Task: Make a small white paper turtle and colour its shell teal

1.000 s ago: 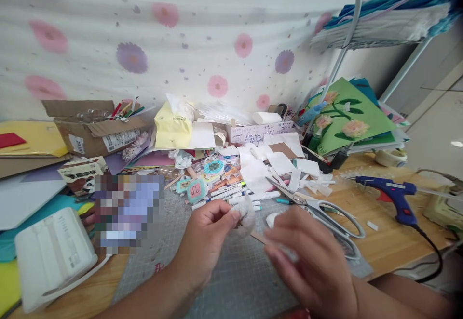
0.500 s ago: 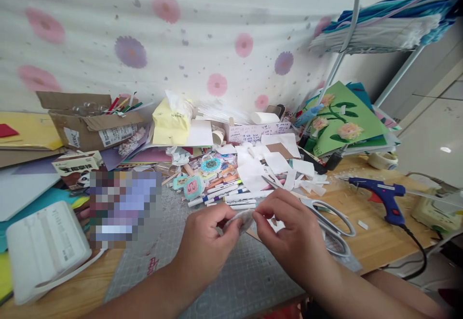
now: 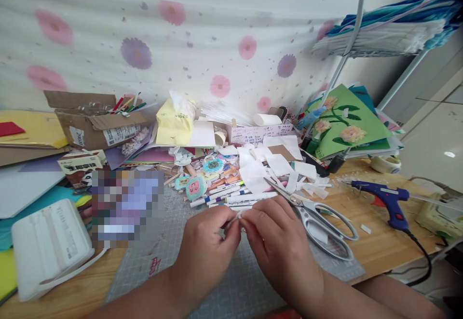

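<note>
Grey mat lies near ctr. on wooden table; both hands are above it.

L hand: narrow pinch, thumb vs. fingers, holding small white piece. R hand: likewise narrow, fingertips on same piece from right side. Piece is btwn. the hands, raised off mat, mostly covered by fingers; material & full shape can't be told.

Scissors, grey handles, lie just beside R hand, on its right; blades point far left, handles near right. Markers lie just beyond hands. White paper, cut & loose, is piled beyond markers, twd. right. Pink-blue patch & round blue patch lie left of paper.

Right side: blue glue gun on table, nozzle twd. left, black cord running near right. Tape roll is on its far side.

Left side: white box w/ white cable nr. it; item beside it is pixelated, ID n/a. Carton stands far left, pencils protruding. Yellow tissue pack stands far ctr. Green card w/ pink flowers leans far right. Floral cloth hangs along far wall.
</note>
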`<state>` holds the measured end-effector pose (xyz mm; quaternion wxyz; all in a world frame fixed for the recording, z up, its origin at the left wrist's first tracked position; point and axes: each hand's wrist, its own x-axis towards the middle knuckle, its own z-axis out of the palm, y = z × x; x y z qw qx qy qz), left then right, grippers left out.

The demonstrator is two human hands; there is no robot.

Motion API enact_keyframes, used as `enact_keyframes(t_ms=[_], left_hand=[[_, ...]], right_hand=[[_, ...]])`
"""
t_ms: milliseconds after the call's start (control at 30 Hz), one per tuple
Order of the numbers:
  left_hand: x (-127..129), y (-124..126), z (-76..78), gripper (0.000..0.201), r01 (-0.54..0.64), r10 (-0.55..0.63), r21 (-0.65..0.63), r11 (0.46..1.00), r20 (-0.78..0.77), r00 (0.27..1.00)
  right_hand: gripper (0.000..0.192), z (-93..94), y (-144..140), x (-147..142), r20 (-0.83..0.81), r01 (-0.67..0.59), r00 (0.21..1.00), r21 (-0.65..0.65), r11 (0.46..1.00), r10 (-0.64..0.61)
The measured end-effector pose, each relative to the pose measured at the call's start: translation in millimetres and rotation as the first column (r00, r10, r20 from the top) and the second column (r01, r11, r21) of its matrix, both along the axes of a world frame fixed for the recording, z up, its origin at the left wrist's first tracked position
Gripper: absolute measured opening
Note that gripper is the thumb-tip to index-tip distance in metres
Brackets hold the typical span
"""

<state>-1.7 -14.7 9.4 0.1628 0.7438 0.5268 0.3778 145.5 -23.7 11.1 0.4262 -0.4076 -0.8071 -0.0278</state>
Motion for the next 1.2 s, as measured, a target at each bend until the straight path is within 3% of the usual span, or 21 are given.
enact_keyframes(t_ms=[133,233,300,367,400,433,500,567,600,800,1033,1200], left_hand=[[-0.9,6.1,2.4,0.023,-0.033,0.045,-0.133,0.991,0.092,0.995],[-0.1,10.8,1.7,0.026,0.043,0.053,-0.320,0.947,0.285,0.957],[1.0,12.8,-0.9,0.026,0.144,0.063,-0.423,0.895,0.439,0.896],[2.2,13.6,-3.8,0.025,0.239,0.082,-0.482,0.843,0.554,0.828],[2.8,13.6,-4.9,0.024,0.277,0.090,-0.497,0.822,0.594,0.799],[3.3,13.4,-5.5,0.023,0.312,0.095,-0.506,0.804,0.627,0.774],[4.2,12.6,-5.4,0.022,0.360,0.095,-0.511,0.780,0.667,0.739],[4.8,11.8,-4.4,0.022,0.375,0.088,-0.505,0.778,0.678,0.730],[4.8,11.5,-3.9,0.022,0.376,0.081,-0.499,0.781,0.678,0.731],[3.8,9.7,-3.8,0.022,0.362,0.046,-0.483,0.797,0.646,0.762],[2.9,11.1,-3.8,0.023,0.310,0.051,-0.491,0.814,0.593,0.804],[2.8,11.3,-3.6,0.021,0.349,0.059,-0.498,0.794,0.634,0.771]], right_hand=[[0.021,-2.4,-5.5,-0.6,0.133,-0.007,0.991,0.044,0.999,0.001],[0.025,2.1,-4.8,6.2,0.168,0.001,0.986,-0.031,1.000,0.004],[0.024,5.6,1.5,16.9,0.076,-0.084,0.993,-0.117,0.990,0.093],[0.020,7.0,11.2,29.6,-0.157,-0.182,0.976,-0.197,0.963,0.152],[0.016,6.6,16.2,35.2,-0.292,-0.203,0.949,-0.269,0.942,0.121],[0.014,5.7,20.6,39.6,-0.412,-0.240,0.909,-0.384,0.891,0.067],[0.021,2.9,26.5,43.7,-0.565,-0.366,0.823,-0.610,0.703,-0.062],[0.030,0.5,28.0,42.2,-0.624,-0.486,0.773,-0.702,0.520,-0.120],[0.033,0.0,27.6,40.3,-0.637,-0.513,0.760,-0.710,0.482,-0.129],[0.032,2.0,25.3,29.8,-0.625,-0.497,0.765,-0.725,0.477,-0.153],[0.020,2.8,27.9,26.1,-0.567,-0.408,0.808,-0.734,0.543,-0.159],[0.035,4.2,28.1,33.1,-0.605,-0.493,0.790,-0.722,0.485,-0.098]])
